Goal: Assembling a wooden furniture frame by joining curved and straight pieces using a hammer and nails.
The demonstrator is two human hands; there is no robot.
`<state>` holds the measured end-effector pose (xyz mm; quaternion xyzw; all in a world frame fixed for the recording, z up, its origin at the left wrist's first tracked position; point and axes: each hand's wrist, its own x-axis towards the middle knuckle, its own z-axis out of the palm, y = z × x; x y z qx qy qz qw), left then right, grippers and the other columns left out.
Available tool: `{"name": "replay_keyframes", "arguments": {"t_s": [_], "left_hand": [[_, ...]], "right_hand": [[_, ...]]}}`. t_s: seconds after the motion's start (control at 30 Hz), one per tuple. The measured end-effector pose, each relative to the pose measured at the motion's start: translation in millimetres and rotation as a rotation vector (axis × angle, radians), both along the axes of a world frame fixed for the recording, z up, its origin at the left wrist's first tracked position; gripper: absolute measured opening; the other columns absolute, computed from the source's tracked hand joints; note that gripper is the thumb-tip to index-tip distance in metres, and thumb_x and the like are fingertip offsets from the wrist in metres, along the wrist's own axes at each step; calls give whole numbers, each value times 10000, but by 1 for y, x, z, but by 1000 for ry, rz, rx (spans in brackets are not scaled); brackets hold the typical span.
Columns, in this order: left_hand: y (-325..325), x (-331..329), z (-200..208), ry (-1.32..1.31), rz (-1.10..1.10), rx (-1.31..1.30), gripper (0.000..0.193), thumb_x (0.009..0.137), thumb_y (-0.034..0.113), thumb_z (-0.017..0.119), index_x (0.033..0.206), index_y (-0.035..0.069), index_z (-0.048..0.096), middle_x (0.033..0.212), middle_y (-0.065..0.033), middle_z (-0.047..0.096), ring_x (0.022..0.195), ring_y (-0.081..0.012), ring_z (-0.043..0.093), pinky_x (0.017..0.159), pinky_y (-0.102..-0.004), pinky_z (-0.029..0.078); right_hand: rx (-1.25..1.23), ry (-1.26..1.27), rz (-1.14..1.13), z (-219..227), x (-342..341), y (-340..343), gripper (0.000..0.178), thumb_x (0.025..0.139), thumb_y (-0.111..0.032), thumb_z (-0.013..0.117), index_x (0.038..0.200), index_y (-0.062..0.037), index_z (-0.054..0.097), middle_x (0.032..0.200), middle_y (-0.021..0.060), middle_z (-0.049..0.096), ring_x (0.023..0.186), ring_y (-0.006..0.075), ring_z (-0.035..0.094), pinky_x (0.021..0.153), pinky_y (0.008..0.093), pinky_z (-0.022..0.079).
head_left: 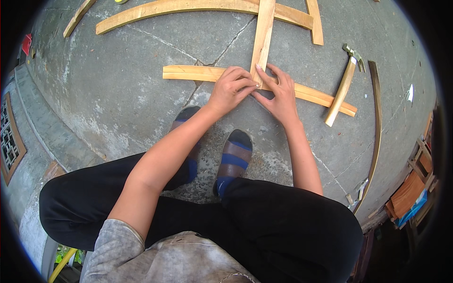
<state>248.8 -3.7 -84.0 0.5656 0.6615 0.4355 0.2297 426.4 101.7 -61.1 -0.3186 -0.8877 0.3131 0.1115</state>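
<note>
Over the near end of an upright wooden slat (263, 40), my left hand (233, 87) is closed, thumb and fingertips pinched together. Whatever sits in that pinch is too small to make out. My right hand (279, 94) grips the same slat end, index finger on its face and thumb near its lower corner. This end lies across a wooden crosspiece (188, 72), the two meeting at about a right angle. A claw hammer (343, 87) with a pale wooden handle rests over the crosspiece's right part, its metal head pointing away from me.
Beyond lies a long curved wooden board (179, 8) with another slat (315, 23) at its right end. At far left is a short wood piece (78, 19). A thin dark strip (376, 118) runs along the right. Scrap wood (406, 193) is piled at the right edge.
</note>
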Motion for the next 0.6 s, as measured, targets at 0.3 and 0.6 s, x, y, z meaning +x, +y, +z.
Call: {"name": "replay_keyframes", "arguments": {"t_s": [0.3, 0.6], "left_hand": [[-1, 0, 2, 1, 5, 0, 148, 785, 96, 847, 915, 78, 779, 979, -30, 712, 1011, -246, 651, 886, -383, 521], [-2, 1, 0, -3, 8, -3, 138, 792, 92, 851, 911, 79, 781, 973, -29, 709, 1005, -243, 651, 869, -377, 524]], "right_hand": [[136, -90, -77, 25, 7, 3, 851, 780, -489, 848, 1550, -322, 526, 1477, 97, 534, 1384, 313, 455, 1165, 498, 285], [295, -451, -987, 5, 93, 95, 947, 885, -550, 744, 1592, -44, 369, 1534, 266, 453, 1487, 374, 360, 1220, 550, 218]]}}
